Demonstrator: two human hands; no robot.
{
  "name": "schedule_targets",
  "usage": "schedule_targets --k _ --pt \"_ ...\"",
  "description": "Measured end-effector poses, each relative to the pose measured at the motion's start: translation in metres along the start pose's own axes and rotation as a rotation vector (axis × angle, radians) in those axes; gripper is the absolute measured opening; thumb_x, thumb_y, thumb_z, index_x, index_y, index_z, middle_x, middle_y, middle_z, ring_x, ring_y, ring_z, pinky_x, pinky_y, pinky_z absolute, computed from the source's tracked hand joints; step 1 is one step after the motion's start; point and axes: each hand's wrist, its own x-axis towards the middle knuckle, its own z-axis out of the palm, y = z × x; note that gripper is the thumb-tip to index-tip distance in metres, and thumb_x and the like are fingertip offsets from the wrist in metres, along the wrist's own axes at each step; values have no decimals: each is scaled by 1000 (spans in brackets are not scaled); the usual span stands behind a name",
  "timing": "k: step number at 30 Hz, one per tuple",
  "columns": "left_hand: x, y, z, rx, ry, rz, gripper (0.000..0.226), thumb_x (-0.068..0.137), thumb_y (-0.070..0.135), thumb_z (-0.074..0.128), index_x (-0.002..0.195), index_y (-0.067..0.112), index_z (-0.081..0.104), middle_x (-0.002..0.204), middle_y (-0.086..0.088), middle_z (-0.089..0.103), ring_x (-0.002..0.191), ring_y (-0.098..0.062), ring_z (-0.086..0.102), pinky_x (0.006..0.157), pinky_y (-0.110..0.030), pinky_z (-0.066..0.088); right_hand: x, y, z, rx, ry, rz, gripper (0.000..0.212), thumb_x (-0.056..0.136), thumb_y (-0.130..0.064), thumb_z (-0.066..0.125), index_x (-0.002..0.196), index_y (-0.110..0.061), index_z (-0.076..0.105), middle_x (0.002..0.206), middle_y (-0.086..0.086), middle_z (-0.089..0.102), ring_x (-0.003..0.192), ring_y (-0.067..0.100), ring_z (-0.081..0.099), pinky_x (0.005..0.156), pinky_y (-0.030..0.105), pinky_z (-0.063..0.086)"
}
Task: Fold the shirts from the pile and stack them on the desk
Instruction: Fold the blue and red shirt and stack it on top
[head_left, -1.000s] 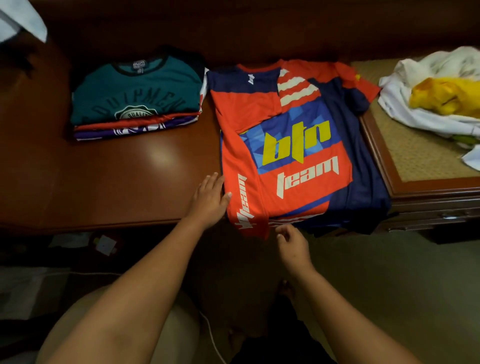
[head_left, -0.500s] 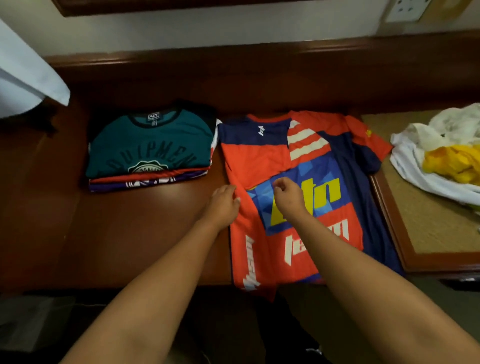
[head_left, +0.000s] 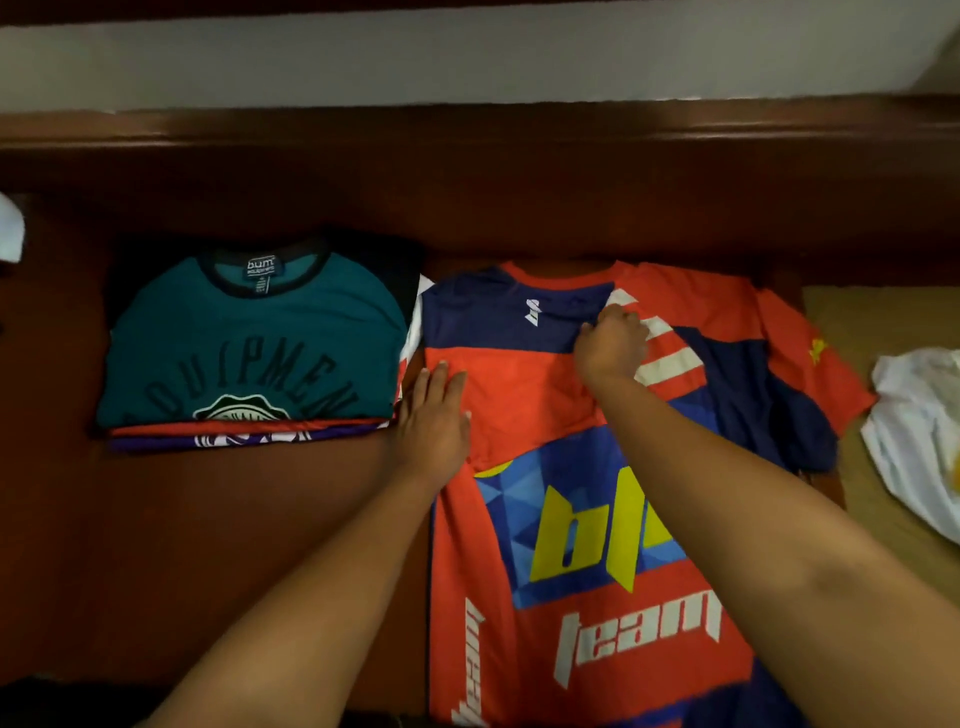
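A red, navy and blue jersey (head_left: 524, 395) with yellow letters lies flat on the brown desk (head_left: 234, 519), its left side folded in. My left hand (head_left: 434, 415) rests flat with fingers apart on the jersey's left edge. My right hand (head_left: 610, 345) is closed in a fist near the collar area, pressing on or pinching the fabric; which one is unclear. To the left stands a stack of folded shirts (head_left: 249, 353) with a teal one on top. The pile of unfolded white and yellow clothes (head_left: 914, 431) shows at the right edge.
A raised wooden ledge (head_left: 467, 150) and a pale wall run along the back of the desk. A woven-topped side table (head_left: 883, 322) adjoins the desk on the right, under the pile. A white object (head_left: 10, 228) peeks in at the far left.
Both hands have travelled up the jersey from its bottom hem toward the collar. The camera has leaned in and forward, so the desk fills more of the view.
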Motion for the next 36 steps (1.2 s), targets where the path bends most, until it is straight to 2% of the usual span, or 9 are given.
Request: schedule_targets --k 6,11,13,16,20,24,27,30,36 --pt "-12 0 -1 -98 34 -2 62 88 47 33 143 19 41 153 -11 33 136 -32 37 107 -47 34 25 -14 -15 348 -31 -25 24 98 -10 39 119 -1 47 112 23 60 101 35 58 71 31 34" --pt "-61 7 7 -203 71 -59 61 87 41 36 138 11 47 146 -18 40 127 -36 45 101 -45 40 -4 12 -17 262 -2 -60 31 92 -8 48 121 1 54 121 26 52 111 42 50 90 42 40" --pt "-91 10 11 -178 63 -86 57 85 42 39 133 15 51 137 -15 48 115 -35 52 93 -44 45 -42 26 -17 276 0 -86 27 91 -7 50 116 3 56 114 27 54 105 42 51 87 41 38" --pt "-137 12 16 -111 58 -69 43 81 45 46 116 23 58 111 -7 55 95 -27 56 78 -41 49 -121 39 -9 282 -153 -93 19 94 -11 48 100 2 60 102 26 63 95 39 58 74 38 39" --pt "-184 11 26 -2 -34 -60 40 64 39 78 99 24 65 92 -3 57 81 -25 58 67 -36 50 -191 40 14 184 -355 -72 31 97 -23 49 90 4 63 99 26 66 97 39 60 74 39 40" --pt "-215 9 30 20 -79 -37 42 59 42 81 93 25 64 84 0 59 76 -22 60 63 -33 50 -195 31 24 277 -311 51 36 96 -24 50 92 10 64 104 29 65 101 40 60 77 39 41" --pt "-230 6 31 -9 -90 -24 34 65 40 79 87 22 60 81 -1 58 75 -23 61 63 -34 50 -172 21 34 340 -326 101 35 91 -22 52 96 10 67 105 29 66 101 41 62 83 39 47" --pt "-224 8 32 -64 -119 -21 19 84 34 64 90 16 61 95 -7 59 93 -28 59 77 -37 47 -133 23 63 455 -336 232 44 72 -28 52 94 6 69 97 27 69 92 41 67 80 46 56" --pt "-198 36 29 -49 -251 -52 40 91 48 53 111 13 55 116 -10 58 110 -31 55 86 -38 45 -109 14 66 572 -266 377 44 70 -22 50 101 2 69 103 23 70 88 34 68 80 43 57"
